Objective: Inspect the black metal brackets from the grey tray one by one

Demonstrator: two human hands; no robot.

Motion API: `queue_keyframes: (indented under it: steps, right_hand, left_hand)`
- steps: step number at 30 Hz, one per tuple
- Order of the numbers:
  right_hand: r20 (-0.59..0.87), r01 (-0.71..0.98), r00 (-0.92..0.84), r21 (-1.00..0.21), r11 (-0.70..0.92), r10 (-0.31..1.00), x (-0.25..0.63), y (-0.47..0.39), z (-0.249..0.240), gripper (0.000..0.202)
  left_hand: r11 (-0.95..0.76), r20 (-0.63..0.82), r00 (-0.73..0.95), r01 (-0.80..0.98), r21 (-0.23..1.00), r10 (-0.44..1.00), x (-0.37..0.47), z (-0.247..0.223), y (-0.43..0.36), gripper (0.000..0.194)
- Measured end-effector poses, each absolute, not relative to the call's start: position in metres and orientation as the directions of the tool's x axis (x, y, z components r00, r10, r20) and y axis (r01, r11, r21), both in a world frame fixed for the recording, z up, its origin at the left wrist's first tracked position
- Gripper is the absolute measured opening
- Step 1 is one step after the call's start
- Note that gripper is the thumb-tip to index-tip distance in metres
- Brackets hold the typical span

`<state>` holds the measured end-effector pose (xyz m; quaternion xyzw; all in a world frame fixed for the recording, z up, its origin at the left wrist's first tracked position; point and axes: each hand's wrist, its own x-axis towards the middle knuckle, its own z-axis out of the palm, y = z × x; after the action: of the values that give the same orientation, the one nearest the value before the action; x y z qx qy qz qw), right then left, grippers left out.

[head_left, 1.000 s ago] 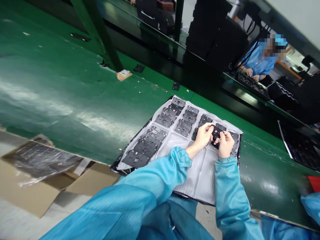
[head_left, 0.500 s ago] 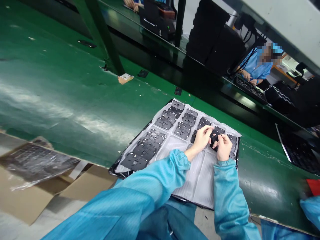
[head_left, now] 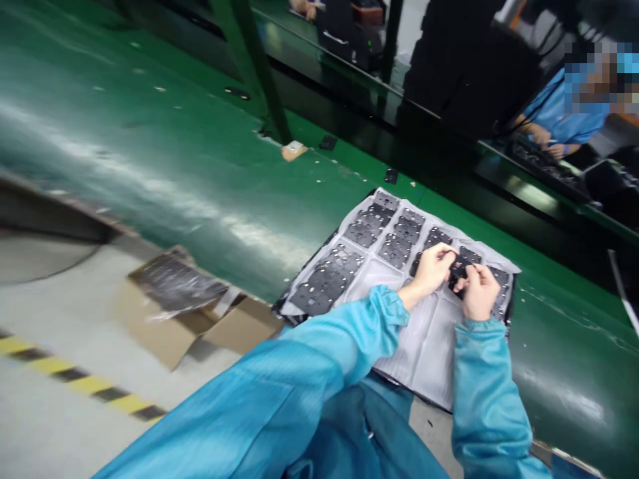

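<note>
A small flat black part (head_left: pixel 458 267), its exact kind unclear, is held between my two hands above the tray's right side. My left hand (head_left: pixel 433 267) pinches its left edge with thumb and fingers. On its right edge, my right hand (head_left: pixel 480 291) is closed with bent fingers. Under them lies a black tray lined with white sheeting (head_left: pixel 394 346), divided into compartments. Overlapping dark plates (head_left: pixel 327 283) with cutouts fill the left compartment, and more plates (head_left: pixel 402 236) lie in the far row. My hands partly cover the plates beneath.
The tray rests on a green bench (head_left: pixel 200 199). Small black pieces (head_left: pixel 391 175) lie beyond it near a green post (head_left: pixel 254 73). A cardboard box (head_left: pixel 160 326) with clear plastic stands at lower left. Across the bench, a person in blue (head_left: pixel 569 113) works at another tray.
The view has swung left, so the bench and tray appear farther right and more floor shows. Both hands still hold the black part, in nearly the same place over the tray.
</note>
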<state>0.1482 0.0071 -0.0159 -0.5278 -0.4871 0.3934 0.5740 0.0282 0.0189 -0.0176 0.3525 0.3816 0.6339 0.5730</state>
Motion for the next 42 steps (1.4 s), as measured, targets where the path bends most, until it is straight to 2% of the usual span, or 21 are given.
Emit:
queue_keyframes:
  steps: [6, 10, 12, 16, 18, 20, 21, 23, 25, 28, 32, 35, 37, 42]
  right_hand:
    - [0.164, 0.068, 0.231, -0.986, 0.152, 0.959, 0.146, 0.013, -0.021, 0.023]
    - [0.165, 0.028, 0.246, -0.986, 0.163, 0.955, 0.146, 0.015, -0.019, 0.022]
    - [0.166, -0.002, 0.273, -0.985, 0.173, 0.948, 0.149, 0.019, -0.018, 0.023]
    - [0.182, -0.056, 0.326, -0.976, 0.211, 0.928, 0.159, 0.026, -0.017, 0.028]
    - [0.185, -0.063, 0.337, -0.974, 0.218, 0.923, 0.163, 0.028, -0.018, 0.029]
    - [0.181, -0.067, 0.333, -0.974, 0.215, 0.925, 0.162, 0.028, -0.021, 0.028]
    - [0.176, -0.071, 0.334, -0.975, 0.211, 0.926, 0.161, 0.028, -0.022, 0.028]
    - [0.16, -0.072, 0.335, -0.978, 0.195, 0.928, 0.157, 0.027, -0.024, 0.027]
    - [0.14, -0.07, 0.326, -0.983, 0.172, 0.935, 0.153, 0.025, -0.024, 0.027]
    - [0.127, -0.057, 0.284, -0.987, 0.149, 0.95, 0.149, 0.023, -0.025, 0.025]
    - [0.116, -0.013, 0.255, -0.992, 0.124, 0.96, 0.149, 0.024, -0.03, 0.022]
    - [0.118, -0.007, 0.263, -0.992, 0.124, 0.957, 0.15, 0.025, -0.033, 0.022]
    - [0.125, -0.018, 0.274, -0.991, 0.135, 0.954, 0.151, 0.025, -0.034, 0.022]
    - [0.095, -0.018, 0.274, -0.994, 0.103, 0.957, 0.151, 0.025, -0.034, 0.024]
  left_hand:
    - [-0.003, -0.039, -0.078, -0.479, 0.878, 0.996, 0.026, -0.024, 0.025, 0.013]
    - [-0.075, 0.044, -0.089, -0.375, 0.924, 0.995, 0.021, -0.011, 0.021, 0.02]
    - [-0.141, 0.112, -0.12, -0.275, 0.951, 0.987, 0.015, 0.002, 0.016, 0.027]
    - [-0.261, 0.263, -0.143, 0.034, 0.965, 0.954, -0.01, 0.028, -0.018, 0.025]
    - [-0.359, 0.369, -0.006, 0.216, 0.908, 0.93, -0.028, 0.032, -0.048, 0.031]
    - [-0.481, 0.432, 0.211, 0.368, 0.796, 0.877, -0.053, 0.026, -0.083, 0.034]
    - [-0.523, 0.431, 0.298, 0.422, 0.741, 0.852, -0.067, 0.02, -0.101, 0.033]
    - [-0.512, 0.4, 0.321, 0.51, 0.691, 0.859, -0.101, 0.008, -0.137, 0.023]
    - [-0.406, 0.385, 0.173, 0.599, 0.69, 0.907, -0.137, 0.0, -0.166, 0.015]
    - [-0.22, 0.326, -0.027, 0.685, 0.695, 0.945, -0.186, 0.005, -0.196, 0.016]
    - [-0.158, 0.353, -0.117, 0.735, 0.66, 0.928, -0.217, 0.026, -0.202, 0.037]
    - [-0.071, 0.362, -0.182, 0.809, 0.584, 0.914, -0.222, 0.034, -0.19, 0.021]
    - [-0.048, 0.316, -0.148, 0.843, 0.536, 0.937, -0.225, 0.034, -0.183, 0.024]
    - [-0.153, 0.069, 0.136, 0.878, 0.453, 0.988, -0.24, 0.018, -0.178, 0.049]
